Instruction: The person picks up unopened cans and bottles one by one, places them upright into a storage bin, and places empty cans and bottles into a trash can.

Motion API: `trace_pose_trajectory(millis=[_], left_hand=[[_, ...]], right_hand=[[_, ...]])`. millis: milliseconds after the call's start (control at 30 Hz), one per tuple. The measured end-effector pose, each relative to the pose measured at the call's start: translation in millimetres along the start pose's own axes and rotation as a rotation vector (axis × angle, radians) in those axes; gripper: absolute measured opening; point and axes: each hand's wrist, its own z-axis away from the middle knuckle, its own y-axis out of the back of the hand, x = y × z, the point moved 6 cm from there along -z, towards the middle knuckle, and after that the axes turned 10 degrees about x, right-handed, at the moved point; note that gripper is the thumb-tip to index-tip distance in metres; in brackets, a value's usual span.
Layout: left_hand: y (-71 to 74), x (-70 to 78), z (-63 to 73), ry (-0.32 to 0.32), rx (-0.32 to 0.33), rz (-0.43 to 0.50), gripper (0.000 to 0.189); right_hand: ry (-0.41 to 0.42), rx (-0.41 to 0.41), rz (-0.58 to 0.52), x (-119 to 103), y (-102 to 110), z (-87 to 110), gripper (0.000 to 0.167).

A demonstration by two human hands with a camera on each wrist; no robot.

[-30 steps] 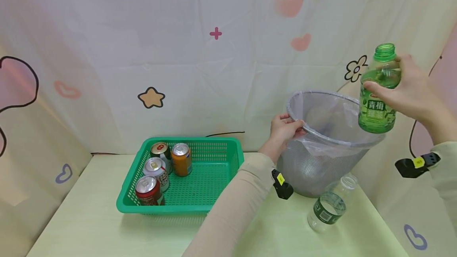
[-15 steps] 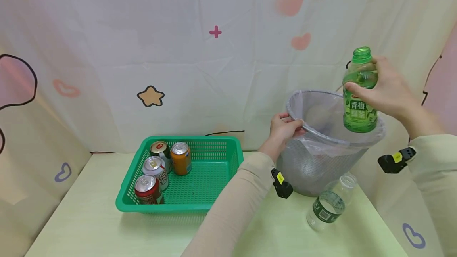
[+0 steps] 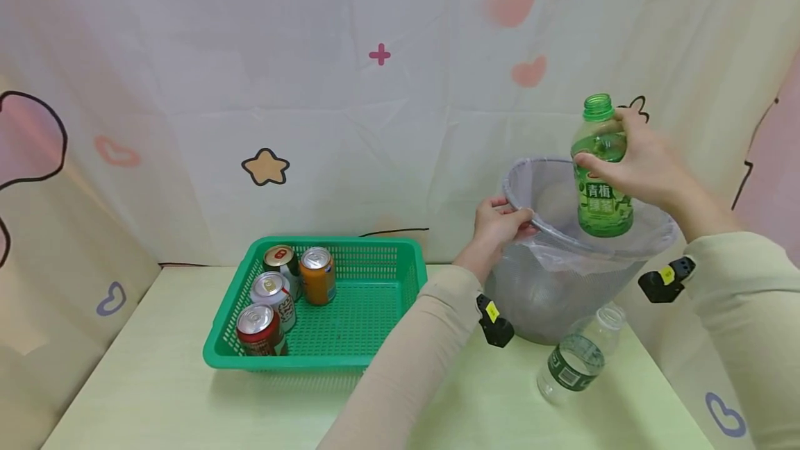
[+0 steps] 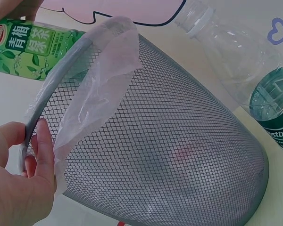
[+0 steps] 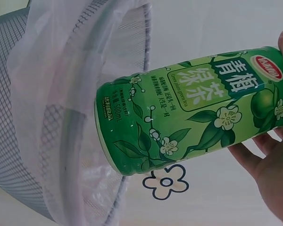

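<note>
My right hand [image 3: 646,162] grips a green plastic tea bottle [image 3: 603,193] round its upper part. The bottle has no cap and stands nearly upright over the mouth of a grey mesh bin [image 3: 550,297]. In the right wrist view the bottle's [image 5: 193,108] base is right at the bin's rim [image 5: 73,155]. With thumb and fingers, my left hand [image 3: 496,231] pinches the bin's left rim, and the bin leans to the right. A thin clear liner [image 4: 99,84] folds over that rim. Blurred shapes show through the mesh in the left wrist view.
A clear bottle [image 3: 575,367] with a dark green label stands on the table [image 3: 487,408], in front of the bin. To the left is a green basket [image 3: 369,325] with several drink cans [image 3: 317,276] in it. A patterned curtain [image 3: 312,89] hangs behind.
My right hand has carried the green bottle leftward and slightly down, from the bin's right side to over its mouth. My left hand and the bin have stayed put.
</note>
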Motion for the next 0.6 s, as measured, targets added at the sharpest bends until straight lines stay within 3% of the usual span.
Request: trace_pose_trajectory(millis=[600], left_hand=[[-4.1, -0.7, 2.9, 0.004, 0.014, -0.004, 0.036]], right_hand=[[0.019, -0.061, -0.030, -6.5, -20.1, -1.4, 0.069]])
